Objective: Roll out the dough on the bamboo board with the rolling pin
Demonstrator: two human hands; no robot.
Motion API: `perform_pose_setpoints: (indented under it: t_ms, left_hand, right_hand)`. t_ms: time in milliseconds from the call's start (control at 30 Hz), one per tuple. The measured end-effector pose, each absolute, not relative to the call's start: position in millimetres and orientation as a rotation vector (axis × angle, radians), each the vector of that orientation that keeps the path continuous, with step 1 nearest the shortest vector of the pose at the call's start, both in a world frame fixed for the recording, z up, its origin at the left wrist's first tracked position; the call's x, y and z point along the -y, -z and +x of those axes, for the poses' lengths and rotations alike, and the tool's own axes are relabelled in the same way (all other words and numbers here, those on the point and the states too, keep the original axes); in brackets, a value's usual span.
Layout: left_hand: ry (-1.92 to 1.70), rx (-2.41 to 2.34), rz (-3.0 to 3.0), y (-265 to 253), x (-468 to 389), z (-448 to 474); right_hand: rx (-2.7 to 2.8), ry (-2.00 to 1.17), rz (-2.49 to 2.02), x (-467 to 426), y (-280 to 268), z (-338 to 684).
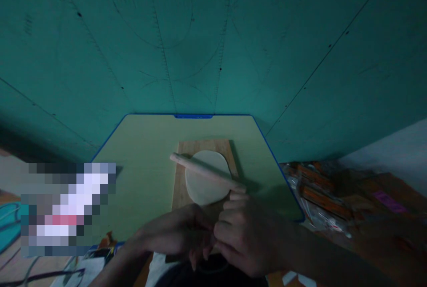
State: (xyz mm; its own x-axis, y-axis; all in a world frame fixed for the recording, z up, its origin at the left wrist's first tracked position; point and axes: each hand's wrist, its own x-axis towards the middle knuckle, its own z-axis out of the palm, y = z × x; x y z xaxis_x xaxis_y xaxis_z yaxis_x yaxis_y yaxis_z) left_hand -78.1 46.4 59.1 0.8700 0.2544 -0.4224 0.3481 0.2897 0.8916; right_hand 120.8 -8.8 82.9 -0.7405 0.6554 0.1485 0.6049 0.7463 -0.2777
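It looks to me like a makeshift workroom, dim and cluttered; whether it belongs to a home or a workshop I can't tell. Bare green panels [280, 33] rise at the far side, seamed, dotted and marked with curves and ruler-like ticks. On the small blue-edged table [143, 158], a wooden board [178, 189], flattened dough [203, 193] and a rolling pin [213, 172] lend a kitchen touch. Plastic-wrapped packages [320, 198] crowd the right; cables [53, 273] lie near left.
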Motion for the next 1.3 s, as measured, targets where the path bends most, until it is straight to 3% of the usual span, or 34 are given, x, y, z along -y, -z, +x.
perform_pose_setpoints:
  t_ms: [467, 1000, 1200, 1300]
  left_hand:
    - [0.113, -0.454, 1.337, -48, -36, -83]
    - [0.035, -0.232, 1.146, -24, -31, -85]
    - [0.054, -0.275, 1.121, -31, -29, -85]
    - [-0.013, -0.341, 1.134, -37, -26, -89]
  right_hand:
    - [2.752, -0.307, -0.804, 19, -68, 110]
    - [2.575, -0.715, -0.603, 12, -63, 112]
    - [2.52, -0.77, -0.676, 13, -60, 110]
    - [2.388, -0.95, -0.823, 15, -63, 111]
